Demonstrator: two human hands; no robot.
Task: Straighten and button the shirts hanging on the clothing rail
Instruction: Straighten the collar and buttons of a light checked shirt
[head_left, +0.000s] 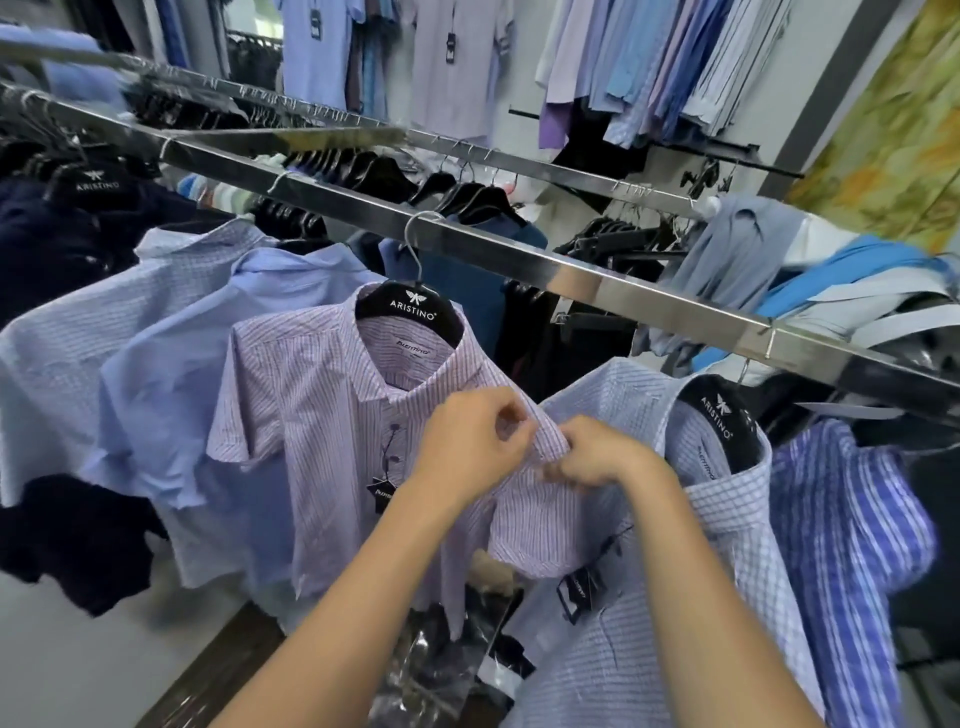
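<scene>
A lilac striped short-sleeved shirt (322, 415) hangs on a black hanger (410, 309) from the steel clothing rail (571, 275). My left hand (470, 441) and my right hand (597, 452) both pinch its front placket just below the collar, fingertips nearly touching. The button under my fingers is hidden. A dark price tag (382, 493) dangles on the shirt's front beside my left wrist. To the right hangs a pale blue checked shirt (727, 530), to the left a plain light blue shirt (208, 389).
More shirts crowd the rail: a blue striped one (852, 519) at far right, navy ones (67, 244) at far left. A second rail (545, 166) runs behind. Plastic-wrapped dark garments (447, 660) lie below on a wooden ledge (218, 675). Shirts hang on the back wall (649, 67).
</scene>
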